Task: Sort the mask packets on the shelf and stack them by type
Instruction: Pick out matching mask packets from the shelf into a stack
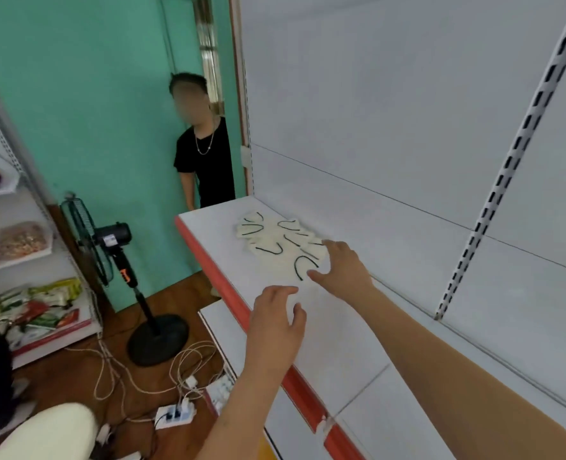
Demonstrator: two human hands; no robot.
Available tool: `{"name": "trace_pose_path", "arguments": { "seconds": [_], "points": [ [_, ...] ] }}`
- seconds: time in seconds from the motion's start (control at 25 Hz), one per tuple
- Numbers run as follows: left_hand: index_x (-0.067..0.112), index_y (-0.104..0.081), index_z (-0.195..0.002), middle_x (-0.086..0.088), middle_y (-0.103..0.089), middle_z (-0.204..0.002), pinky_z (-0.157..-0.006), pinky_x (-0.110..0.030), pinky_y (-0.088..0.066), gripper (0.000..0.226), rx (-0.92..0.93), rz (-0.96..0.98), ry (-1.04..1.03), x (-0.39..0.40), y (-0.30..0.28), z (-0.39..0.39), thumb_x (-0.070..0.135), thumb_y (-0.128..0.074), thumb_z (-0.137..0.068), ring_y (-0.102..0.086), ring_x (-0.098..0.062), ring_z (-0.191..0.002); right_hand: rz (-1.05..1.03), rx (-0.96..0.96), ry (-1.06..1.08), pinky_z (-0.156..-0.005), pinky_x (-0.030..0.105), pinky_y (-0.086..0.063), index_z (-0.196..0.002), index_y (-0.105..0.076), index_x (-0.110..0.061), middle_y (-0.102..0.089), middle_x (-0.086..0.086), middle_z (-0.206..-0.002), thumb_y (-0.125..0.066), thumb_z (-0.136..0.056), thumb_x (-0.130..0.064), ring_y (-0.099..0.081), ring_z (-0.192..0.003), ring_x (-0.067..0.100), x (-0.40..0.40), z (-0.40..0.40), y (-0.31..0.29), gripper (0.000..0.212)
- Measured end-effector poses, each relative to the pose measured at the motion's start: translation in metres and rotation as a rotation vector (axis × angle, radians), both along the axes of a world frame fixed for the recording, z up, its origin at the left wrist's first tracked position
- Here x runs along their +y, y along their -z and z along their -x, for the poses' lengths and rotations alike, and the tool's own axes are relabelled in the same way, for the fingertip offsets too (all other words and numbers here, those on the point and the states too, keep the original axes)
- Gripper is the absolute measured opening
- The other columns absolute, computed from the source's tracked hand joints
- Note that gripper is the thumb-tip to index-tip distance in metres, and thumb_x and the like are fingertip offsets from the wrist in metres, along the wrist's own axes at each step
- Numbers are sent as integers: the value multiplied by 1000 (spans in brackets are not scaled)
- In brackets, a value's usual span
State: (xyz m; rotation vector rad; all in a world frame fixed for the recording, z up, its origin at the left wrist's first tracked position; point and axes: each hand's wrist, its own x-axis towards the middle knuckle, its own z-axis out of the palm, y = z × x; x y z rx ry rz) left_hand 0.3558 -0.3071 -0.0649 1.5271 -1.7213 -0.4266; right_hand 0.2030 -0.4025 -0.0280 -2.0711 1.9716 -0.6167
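Mask packets [280, 242]: a loose heap of pale cream, flat pieces lying on the white shelf [358, 333], toward its far left end and close to the back panel. Thin black ear loops curve across them in several directions. The pieces overlap and fan out unevenly; no neat stack. Too blurred to tell types apart or count them.

Shelf: white deck with a red-orange front edge strip, white back panel, slotted upright on the right.

Your right hand [343, 265] reaches in over the shelf, palm down, fingers spread and fairly straight. The fingertips sit at the near right edge of the heap, over or touching the closest piece; you cannot tell whether there is contact. It grips nothing.

Your left hand [276, 322] hovers above the shelf's front edge, nearer to you than the heap and apart from it. Fingers loosely bent, thumb out, holding nothing.

Around: a person in a black shirt [205, 161] stands beyond the shelf's far end, by a green wall. A black standing fan [115, 260] is on the wooden floor to the left, with tangled cables and a white power strip [175, 415] near its base. Another white rack [19, 247] at far left carries packaged goods.
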Motion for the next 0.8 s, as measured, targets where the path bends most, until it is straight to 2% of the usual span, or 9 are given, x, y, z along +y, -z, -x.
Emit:
{"name": "trace_pose_path", "arguments": {
  "seconds": [0.12, 0.2, 0.32, 0.36, 0.44, 0.56, 0.68, 0.76, 0.8],
  "points": [
    [30, -57, -129, 11, -52, -129, -90, -9, -37, 29, 115, -57, -52, -48, -4, -25, 24, -53, -100, -50, -2, -117, -101, 261, -156, -120, 47, -21, -159, -6, -25, -7, 7, -166, -57, -80, -73, -12, -151, 32, -84, -24, 26, 105],
    [32, -57, -128, 12, -53, -126, -86, -5, -38, 29, 229, -124, -58, -71, -5, -39, 24, -53, -101, -54, 1, -112, -164, 300, -147, -115, 43, -30, -156, -20, -24, -25, 5, -162, -53, -84, -73, -25, -147, 30, -119, -28, 37, 93],
    [33, -57, -125, 9, -59, -129, -89, -13, -47, 25, 527, -346, -109, -96, -6, -50, 29, -56, -100, -59, 1, -106, -58, 274, -79, -79, 31, -44, -116, -61, -28, -63, 0, -116, -52, -94, -53, -56, -114, 24, -116, -30, 27, 34],
    [29, -57, -126, 3, -61, -129, -95, -21, -51, 29, 721, -453, -128, -104, -9, -49, 31, -60, -98, -63, -5, -107, -28, 195, -50, -67, 30, -41, -94, -61, -31, -64, -4, -95, -52, -95, -47, -60, -99, 23, -102, -35, 21, 19],
    [19, -57, -130, -6, -66, -124, -99, -35, -54, 46, 1064, -654, -118, -121, -15, -50, 39, -69, -91, -70, -17, -103, -2, 67, -65, -56, 28, -36, -75, -48, -29, -53, -7, -73, -49, -96, -44, -57, -78, 19, -61, -49, 7, 25],
    [17, -69, -110, -4, -78, -100, -83, -37, -60, 36, 1054, -642, -84, -136, -16, -67, 40, -78, -83, -76, -16, -87, -72, 20, -400, -77, 25, -48, -113, -59, -40, -58, -17, -100, -43, -93, -62, -57, -95, 2, -6, -72, 2, 33],
    [24, -68, -93, 15, -72, -80, -59, -13, -52, 11, 871, -456, -178, -155, -12, -101, 19, -76, -87, -70, 1, -67, 5, -176, -320, -87, 28, -51, -110, -65, -41, -63, -25, -106, -40, -89, -70, -57, -100, -4, -32, -79, -9, 44],
    [23, -67, -103, 17, -68, -87, -76, -21, -55, 21, 832, -463, -154, -175, -10, -131, 18, -77, -86, -68, -5, -84, 120, -86, -117, -100, 28, -47, -127, -57, -41, -57, -23, -127, -53, -86, -66, -54, -114, 1, -85, -80, -5, 48],
    [23, -67, -106, 13, -70, -93, -85, -32, -57, 24, 855, -492, -134, -188, -11, -144, 19, -78, -85, -69, -12, -92, 92, 48, -81, -110, 29, -38, -145, -41, -37, -43, -15, -148, -58, -84, -66, -43, -132, 9, -113, -80, -1, 70]
  ]
}}
